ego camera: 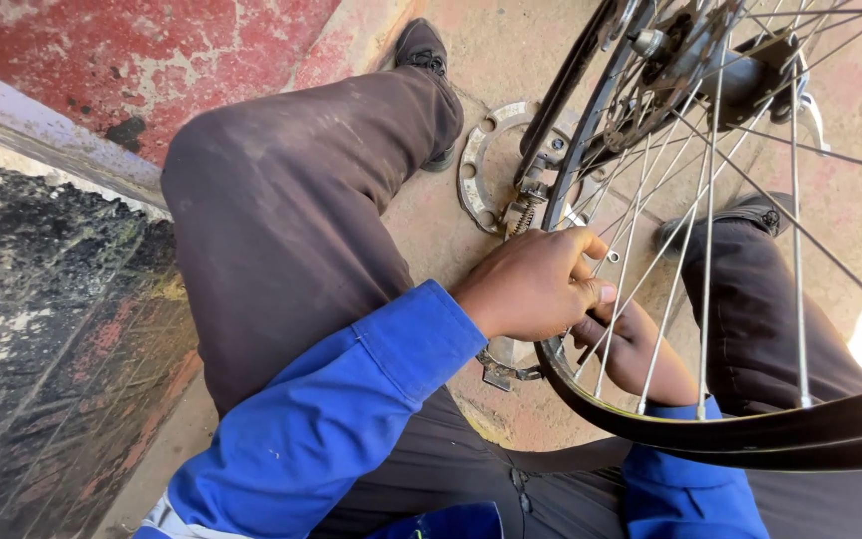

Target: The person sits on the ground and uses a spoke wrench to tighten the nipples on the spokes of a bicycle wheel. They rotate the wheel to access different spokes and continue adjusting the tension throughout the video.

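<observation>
Blue sleeves (321,439) fill the bottom of the frame, closest to me, and both forearms run up toward the middle. I'm looking down past them at dark trousers (281,230) — the knee on the left side of the picture is raised high, the other leg (770,319) stretches along the right.

Now the left hand (536,284), dead centre: fingers curled down and pressed together over the rim of the bicycle wheel (591,394), thumb tucked against the side. It's clamped on that rim where the black tyre (750,434) sweeps across the lower right. The right hand (636,344) sits just behind the spokes (670,230), a little lower and to the right; its fingers curl toward the rim too, but the spokes and the other hand cover them, so I cannot tell whether it's pinching anything.

Under the left hand, a small metal bracket (506,371) pokes out, lying on the concrete floor (431,230). Further up — a flat metal ring with holes (481,165) lies on the floor beside the wheel, and a spring (521,215) hangs by the frame. Top right of the picture, the hub (670,50). A dark shoe (421,50) at the top centre, and a peeling red wall (152,50) in the upper left.
</observation>
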